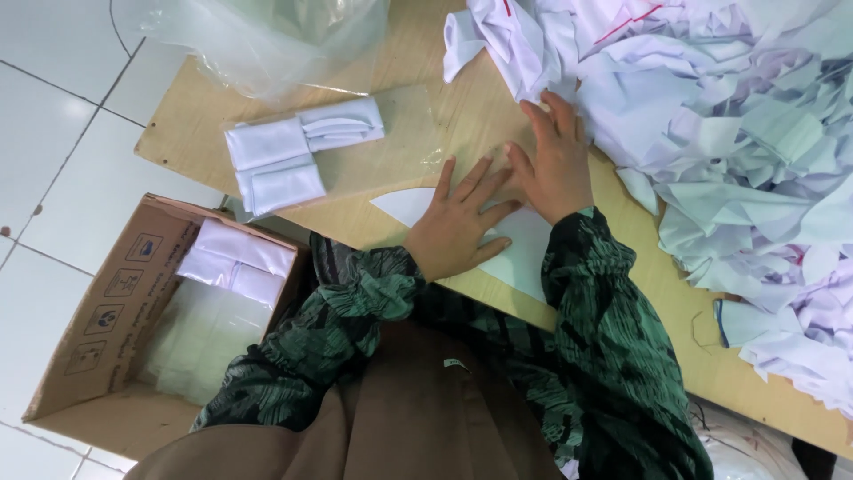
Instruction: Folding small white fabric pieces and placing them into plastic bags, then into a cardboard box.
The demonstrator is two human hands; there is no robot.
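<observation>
White fabric piece [520, 253]: a flat, curved-edged cut of white cloth lying on the tabletop [462, 116] near its front edge, directly under both hands; a pointed tip sticks out to the left of the left hand, and a wider part shows below the right wrist.
Cardboard box [98, 311]: on the tiled floor [62, 133] at far left, open, with folded white pieces and clear plastic inside.
Folded stack [298, 151]: neatly folded white cloth pieces wrapped in clear plastic, on the tabletop, well apart from the hands and to their left.
Plastic bag [267, 40]: clear, crumpled, at the tabletop's far left corner.
Left hand [458, 227]: palm down, fingers spread flat, pressing on the white fabric piece; it grips nothing.
Right hand [555, 164]: palm down, fingers stretched out flat, resting on the far edge of the same piece, just beside the left hand with their fingers touching; it grips nothing.
Sleeves [604, 338]: dark green patterned, gathered at both wrists.
Cloth pile [737, 133]: a large loose heap of crumpled white fabric cuts to the right, its edge just beside the right hand's fingertips.
</observation>
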